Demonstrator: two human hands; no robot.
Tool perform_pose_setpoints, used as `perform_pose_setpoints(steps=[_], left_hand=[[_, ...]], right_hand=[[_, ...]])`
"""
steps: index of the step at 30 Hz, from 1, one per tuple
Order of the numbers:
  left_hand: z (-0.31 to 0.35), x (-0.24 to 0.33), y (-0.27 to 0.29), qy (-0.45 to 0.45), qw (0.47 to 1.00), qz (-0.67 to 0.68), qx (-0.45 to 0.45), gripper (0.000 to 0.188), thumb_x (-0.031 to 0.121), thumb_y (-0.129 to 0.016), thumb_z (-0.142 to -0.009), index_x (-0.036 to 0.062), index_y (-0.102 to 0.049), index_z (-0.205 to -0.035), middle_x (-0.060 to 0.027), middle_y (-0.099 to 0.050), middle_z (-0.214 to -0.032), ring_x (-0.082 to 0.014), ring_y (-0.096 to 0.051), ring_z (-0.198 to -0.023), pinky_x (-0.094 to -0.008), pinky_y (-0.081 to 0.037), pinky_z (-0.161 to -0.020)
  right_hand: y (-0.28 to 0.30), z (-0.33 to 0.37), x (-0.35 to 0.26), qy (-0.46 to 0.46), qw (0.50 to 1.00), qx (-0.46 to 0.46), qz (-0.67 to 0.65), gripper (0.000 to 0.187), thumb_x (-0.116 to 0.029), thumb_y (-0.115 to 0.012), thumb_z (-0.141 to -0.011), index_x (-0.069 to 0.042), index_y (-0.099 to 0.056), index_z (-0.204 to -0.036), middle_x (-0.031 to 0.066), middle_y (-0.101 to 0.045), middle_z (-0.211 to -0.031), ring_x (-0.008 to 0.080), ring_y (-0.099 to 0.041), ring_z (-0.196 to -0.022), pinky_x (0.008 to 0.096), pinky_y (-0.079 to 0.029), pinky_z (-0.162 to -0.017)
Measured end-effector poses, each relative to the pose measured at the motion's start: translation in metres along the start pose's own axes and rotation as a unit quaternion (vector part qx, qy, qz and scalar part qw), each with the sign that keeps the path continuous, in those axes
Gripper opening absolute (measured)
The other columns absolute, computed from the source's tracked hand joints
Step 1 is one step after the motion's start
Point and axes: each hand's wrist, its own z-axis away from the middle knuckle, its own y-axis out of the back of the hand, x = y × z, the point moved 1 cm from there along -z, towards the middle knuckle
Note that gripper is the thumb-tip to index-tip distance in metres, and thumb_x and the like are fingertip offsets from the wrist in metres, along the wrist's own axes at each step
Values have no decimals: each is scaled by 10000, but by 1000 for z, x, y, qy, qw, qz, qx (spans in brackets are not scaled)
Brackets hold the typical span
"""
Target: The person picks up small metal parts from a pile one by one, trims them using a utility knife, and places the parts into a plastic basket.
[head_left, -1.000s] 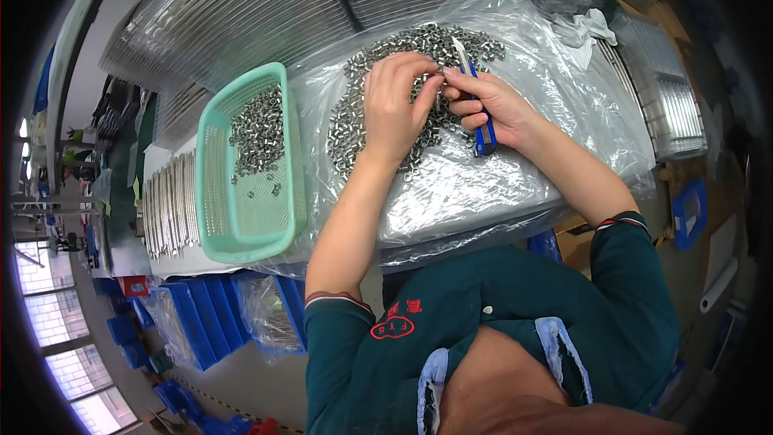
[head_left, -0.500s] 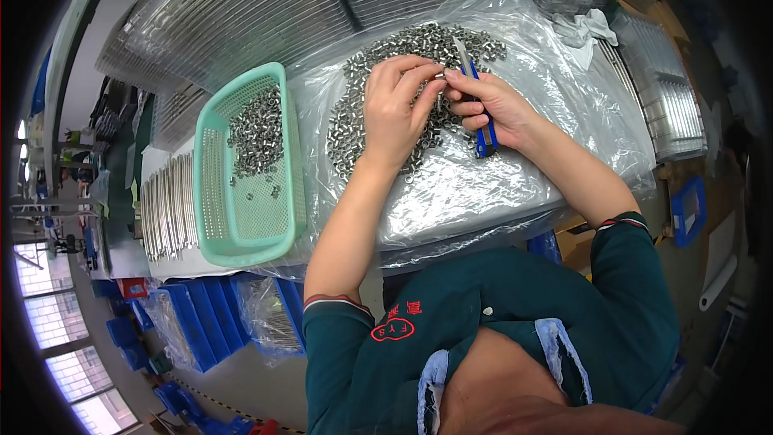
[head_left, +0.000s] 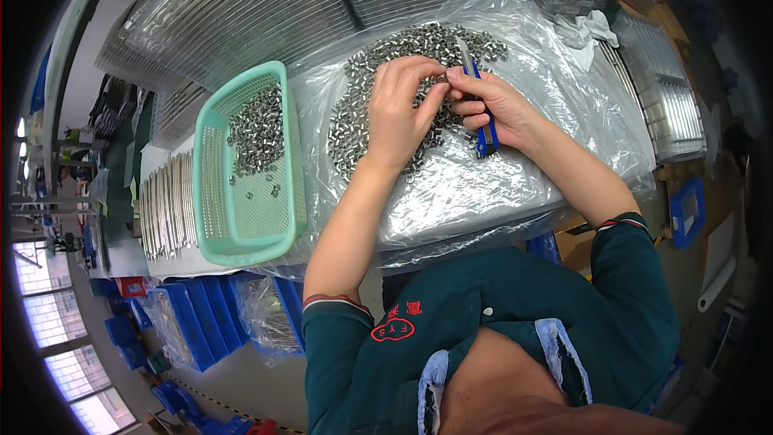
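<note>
Blue-handled, the utility knife (head_left: 486,140) sits over the right side of the heap of metal rings (head_left: 351,133), held by the lower fingers of your right grip (head_left: 498,109). Its long axis runs away from you, leaning slightly left: the bare blade points to the far side and the butt comes back toward your body. Your right thumb and forefinger meet your left grip (head_left: 394,109), which is narrow at the fingertips; a tiny metal piece (head_left: 445,77) seems to sit there, but you cannot tell which side pinches it.

The likeliest trouble is a cut: with the blade exposed so near your left fingers, a roll of your right wrist could swing the edge into them. A loose pinch could drop the piece into the heap, and a lowered tip could slit the clear plastic sheet (head_left: 463,203) beneath.

Farther left stands the mint-green basket (head_left: 294,169), partly filled with similar rings, then a row of metal rods (head_left: 167,205). Ribbed clear plastic trays (head_left: 241,20) back everything.
</note>
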Motion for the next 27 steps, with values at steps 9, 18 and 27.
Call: perform_pose_setpoints(steps=[9,18,27], left_hand=[[1,0,0,15,1000,13,1,192,29,-650,-714,44,-597,-898,-80,-588,-923,-225,-549,-876,-316,-435,-768],[1,1,-1,10,1000,7,6,189,40,-655,-716,46,-598,-896,-76,-589,-919,-222,-553,-865,-312,-436,-761],[0,2,-2,15,1000,9,15,182,66,-662,-712,46,-596,-880,-75,-584,-897,-226,-543,-838,-316,-437,-728]], right_hand=[[0,0,0,7,1000,-4,-14,145,-230,-587,-842,-106,-514,-823,-56,-480,-695,-22,-373,-475,111,-268,-356],[2,-1,0,-7,1000,0,1,156,-234,-582,-845,-95,-518,-814,-53,-481,-691,-22,-382,-476,113,-273,-349],[1,-2,1,2,1000,-9,0,191,-256,-552,-864,-66,-536,-868,-53,-478,-694,-21,-375,-479,114,-272,-348]])
